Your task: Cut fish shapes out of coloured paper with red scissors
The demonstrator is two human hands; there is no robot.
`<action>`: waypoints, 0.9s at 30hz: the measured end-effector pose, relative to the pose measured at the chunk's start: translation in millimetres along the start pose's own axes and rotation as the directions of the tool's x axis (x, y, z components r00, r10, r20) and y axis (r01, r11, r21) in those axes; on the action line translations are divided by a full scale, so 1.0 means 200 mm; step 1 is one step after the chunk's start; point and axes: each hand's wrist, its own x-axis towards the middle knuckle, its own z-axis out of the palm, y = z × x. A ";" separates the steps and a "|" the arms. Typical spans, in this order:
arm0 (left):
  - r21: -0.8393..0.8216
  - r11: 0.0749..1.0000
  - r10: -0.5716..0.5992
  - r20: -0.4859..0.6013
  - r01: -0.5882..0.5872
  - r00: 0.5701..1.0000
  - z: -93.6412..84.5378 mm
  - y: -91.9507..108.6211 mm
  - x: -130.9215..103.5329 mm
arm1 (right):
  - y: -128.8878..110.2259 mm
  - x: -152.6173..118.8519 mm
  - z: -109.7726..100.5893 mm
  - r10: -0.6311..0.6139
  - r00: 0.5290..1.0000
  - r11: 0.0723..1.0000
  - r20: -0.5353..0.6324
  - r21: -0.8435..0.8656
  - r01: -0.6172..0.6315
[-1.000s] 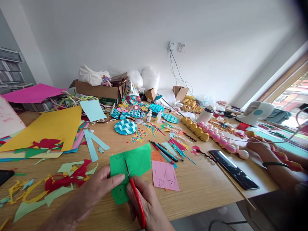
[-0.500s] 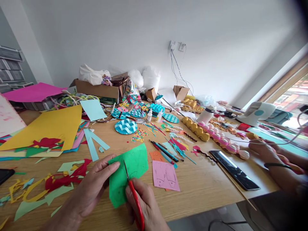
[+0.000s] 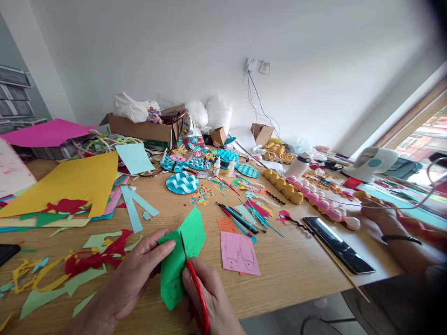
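Low in the middle of the head view, my left hand [image 3: 146, 260] pinches the left edge of a green sheet of paper [image 3: 192, 232], thumb on top. Faint pencil lines show on the sheet, and it is bent along the middle. My right hand [image 3: 209, 288] grips a pair of red-handled scissors [image 3: 198, 291]; their dark blade lies against the green paper, pointing up and away. Whether the blades are fully closed I cannot tell. To the right on the table lies a pink paper [image 3: 240, 253] with two fish drawn on it, partly over an orange paper [image 3: 226, 225].
Paper scraps [image 3: 87, 265] and a large yellow sheet [image 3: 70, 181] lie at left. Pencils [image 3: 240, 218], glue bottles [image 3: 216, 166] and blue wavy discs [image 3: 182, 183] stand or lie beyond. A tablet [image 3: 338, 244] is at right, near another person's hands [image 3: 380, 218].
The green paper has turned and folded more steeply, its right part drawn inward and its lower corner lower. My hands keep their hold on the paper and scissors.
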 end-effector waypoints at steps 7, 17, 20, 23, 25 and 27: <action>0.073 0.997 0.007 -0.086 -0.001 0.996 -0.02 -0.01 0.00 | -0.02 0.00 -0.01 0.019 1.000 1.000 0.014 -0.001 -0.019; 0.044 0.999 0.015 -0.162 -0.008 0.987 -0.03 -0.04 -0.01 | 0.03 0.00 -0.02 0.016 1.000 1.000 0.003 0.021 -0.016; 0.079 0.997 0.013 -0.148 -0.001 0.989 -0.06 -0.05 0.00 | 0.04 0.01 -0.03 0.035 0.999 0.999 0.013 0.033 -0.036; 0.179 0.984 0.016 -0.064 -0.005 0.998 -0.10 -0.03 0.01 | 0.05 0.03 -0.03 0.049 0.999 0.997 0.010 0.051 -0.050; 0.284 0.959 0.024 -0.001 -0.023 1.000 -0.13 -0.01 0.03 | 0.04 0.04 -0.04 0.057 0.998 0.997 0.005 0.051 -0.057; 0.383 0.923 0.032 0.028 -0.040 0.999 -0.15 0.01 0.04 | 0.03 0.05 -0.05 0.063 0.998 0.997 0.005 0.043 -0.063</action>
